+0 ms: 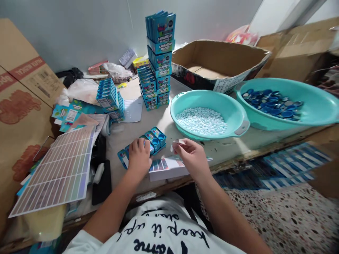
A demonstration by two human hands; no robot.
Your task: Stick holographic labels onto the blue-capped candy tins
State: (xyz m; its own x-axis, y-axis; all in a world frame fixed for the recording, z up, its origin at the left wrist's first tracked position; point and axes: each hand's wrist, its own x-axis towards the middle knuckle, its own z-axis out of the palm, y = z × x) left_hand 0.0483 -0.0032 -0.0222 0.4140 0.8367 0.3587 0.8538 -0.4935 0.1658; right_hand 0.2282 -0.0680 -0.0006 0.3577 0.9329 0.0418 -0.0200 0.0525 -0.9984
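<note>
My left hand (139, 155) is closed over a row of small blue candy boxes (155, 139) on the table, fingers curled down on the near ones. Round holes show in the fronts of the boxes, and a flat blue card pokes out left of the hand. My right hand (192, 155) is raised just right of the row, thumb and forefinger pinching a small thin, pale sticker (173, 146). Below the hands lies a white stack of sticker sheets (169, 171) with coloured strips on top, partly hidden by the right hand.
A turquoise tub (206, 95) holds pale candies; another turquoise tub (315, 102) holds dark blue round pieces. Tall stacked blue candy boxes (161, 60) stand behind, near an open cardboard box (201, 53). A large sticker sheet (60, 162) and more blue boxes (108, 97) are at left.
</note>
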